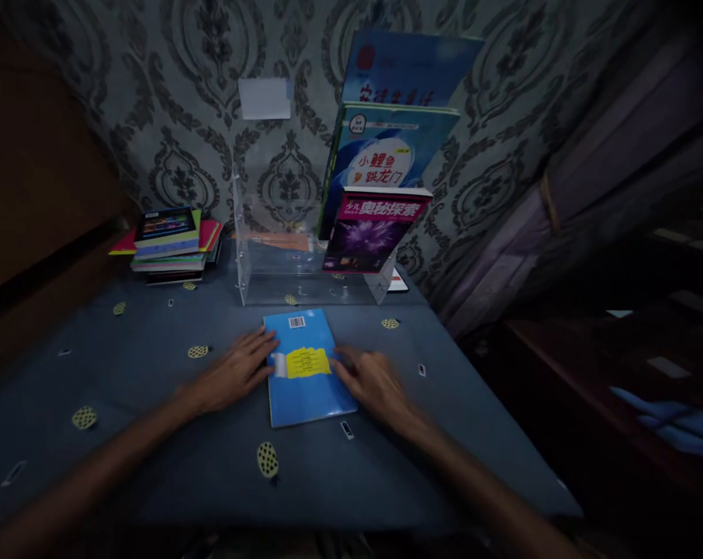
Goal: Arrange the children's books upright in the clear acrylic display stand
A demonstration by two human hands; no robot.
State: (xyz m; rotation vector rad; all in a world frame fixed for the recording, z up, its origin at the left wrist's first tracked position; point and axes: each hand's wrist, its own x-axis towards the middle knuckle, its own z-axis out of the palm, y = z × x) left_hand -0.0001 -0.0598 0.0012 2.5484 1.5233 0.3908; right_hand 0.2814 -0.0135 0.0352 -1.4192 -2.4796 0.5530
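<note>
A blue book (310,400) lies on the cloth-covered table, showing a barcode and a yellow text panel. Against its left edge rests my left hand (238,373), fingers stretched out and a little apart, fingertips on the cover. My right hand (378,384) touches the right edge; its index finger and thumb reach to the cover, and the other fingers are partly curled. Neither hand is closed around the book. Behind it stands a clear acrylic rack (282,287). On the rack's right side lean a magenta book (368,233), a blue-green book (395,147) and a taller blue book (415,70).
A stack of books (171,244) sits at the back left, close to a brown wooden panel (43,155). Patterned wallpaper (194,178) backs the table (171,466), with a white card (264,98) on it. A tied curtain (514,210) hangs at the right.
</note>
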